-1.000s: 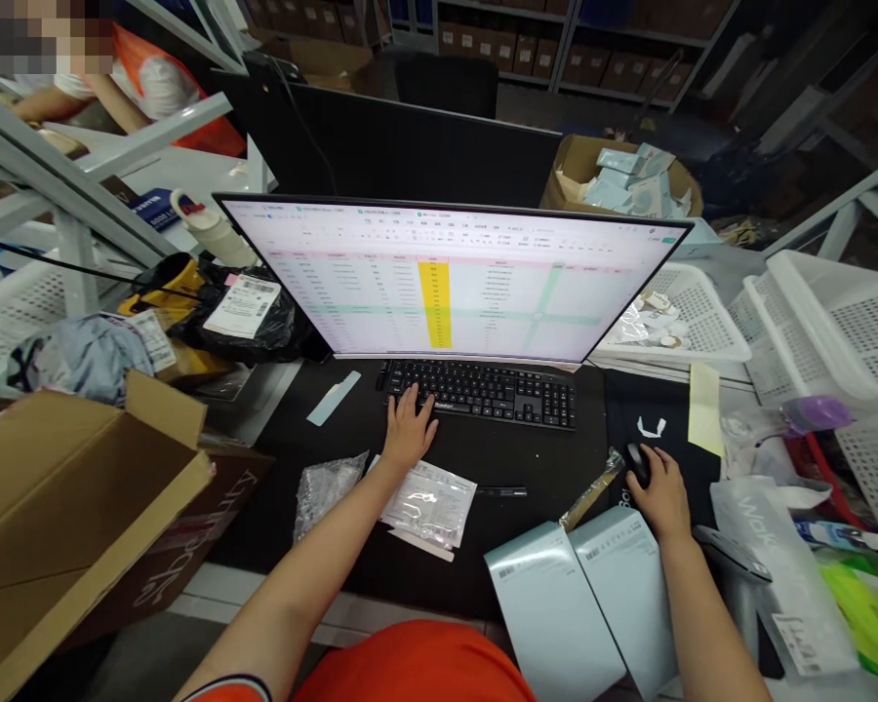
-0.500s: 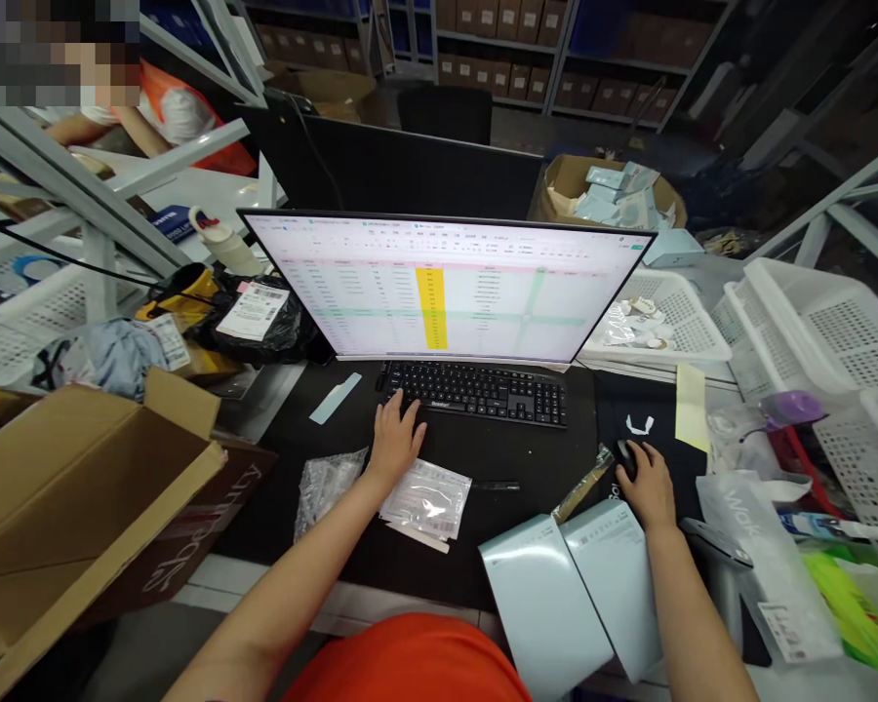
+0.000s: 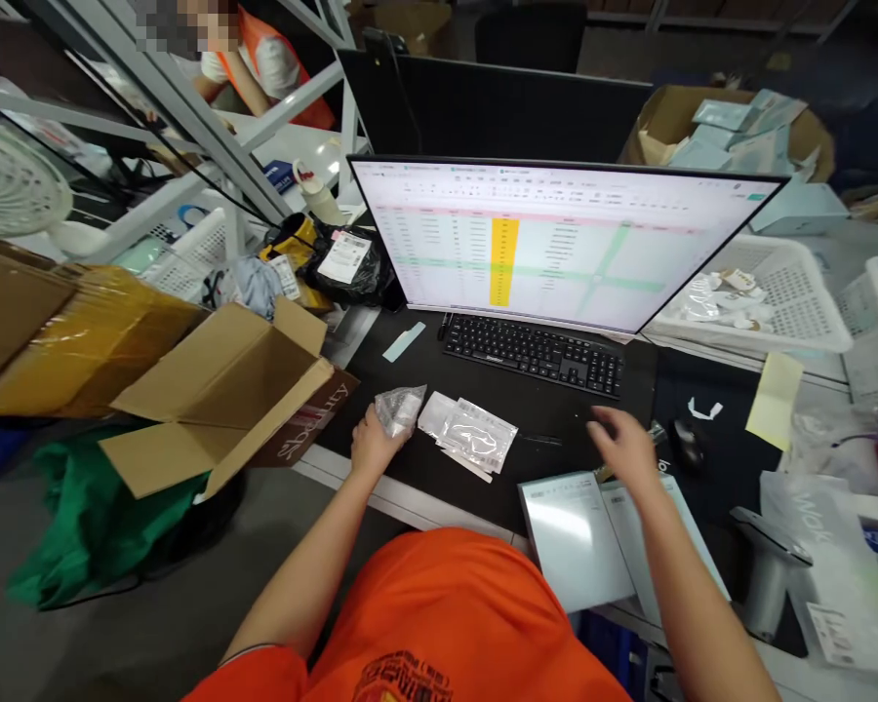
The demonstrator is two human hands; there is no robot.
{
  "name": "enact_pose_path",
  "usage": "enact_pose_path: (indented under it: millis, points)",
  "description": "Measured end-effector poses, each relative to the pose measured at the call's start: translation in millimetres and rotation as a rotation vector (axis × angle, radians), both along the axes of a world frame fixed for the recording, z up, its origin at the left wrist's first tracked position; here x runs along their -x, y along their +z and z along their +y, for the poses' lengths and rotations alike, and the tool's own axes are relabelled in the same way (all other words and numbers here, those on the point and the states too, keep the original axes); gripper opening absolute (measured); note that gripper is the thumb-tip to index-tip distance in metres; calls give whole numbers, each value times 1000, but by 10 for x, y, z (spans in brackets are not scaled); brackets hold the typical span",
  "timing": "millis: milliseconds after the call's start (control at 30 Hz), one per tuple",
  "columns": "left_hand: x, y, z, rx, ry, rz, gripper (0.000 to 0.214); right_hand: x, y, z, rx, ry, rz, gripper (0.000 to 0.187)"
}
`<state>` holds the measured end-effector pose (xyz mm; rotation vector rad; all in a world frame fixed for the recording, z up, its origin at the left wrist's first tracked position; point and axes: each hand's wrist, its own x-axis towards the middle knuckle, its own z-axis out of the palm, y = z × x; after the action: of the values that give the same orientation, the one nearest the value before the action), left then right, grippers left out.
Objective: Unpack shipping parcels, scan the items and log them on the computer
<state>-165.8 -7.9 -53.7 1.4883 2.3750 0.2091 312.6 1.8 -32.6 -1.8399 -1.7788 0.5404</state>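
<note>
My left hand (image 3: 373, 444) is closed on a clear bubble-wrap packet (image 3: 401, 409) at the left side of the black desk mat. Just right of it lie clear plastic packets with printed labels (image 3: 481, 436). My right hand (image 3: 624, 444) is in the air over the mat, fingers apart and nothing in them. Below that hand are two pale blue boxes, the left one (image 3: 575, 536) and the right one (image 3: 665, 517) partly hidden by my forearm. The black mouse (image 3: 686, 446) rests untouched to its right, and the keyboard (image 3: 534, 353) sits under the monitor (image 3: 556, 253).
An open cardboard box (image 3: 226, 390) stands at the left desk edge. White baskets (image 3: 812, 302) and a barcode scanner (image 3: 768, 565) are on the right. A black parcel (image 3: 355, 268) lies left of the monitor. Across the frame, a person in an orange vest (image 3: 263, 63) sits.
My left hand has left the keyboard and taken hold of the bubble-wrap packet. My right hand has let go of the mouse and moved left. The view has swung left.
</note>
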Motion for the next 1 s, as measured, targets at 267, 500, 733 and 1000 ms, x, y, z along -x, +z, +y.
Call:
enact_pose_path:
  millis: [267,500,733,1000]
  points:
    - [165,-50,-54,-135,289,-539,32,1880,-117,205,302,432,-363,91]
    - [159,-153,-101,-142,583,-1102,32,1912,-121,158,257,380,-257,57]
    - [163,-159,-262,-61,636,-1462,34,1557,-202,214,237,81,116,35]
    - [223,-230,-492,28,584,-1571,37,1234,-199,130,182,-55,355,50]
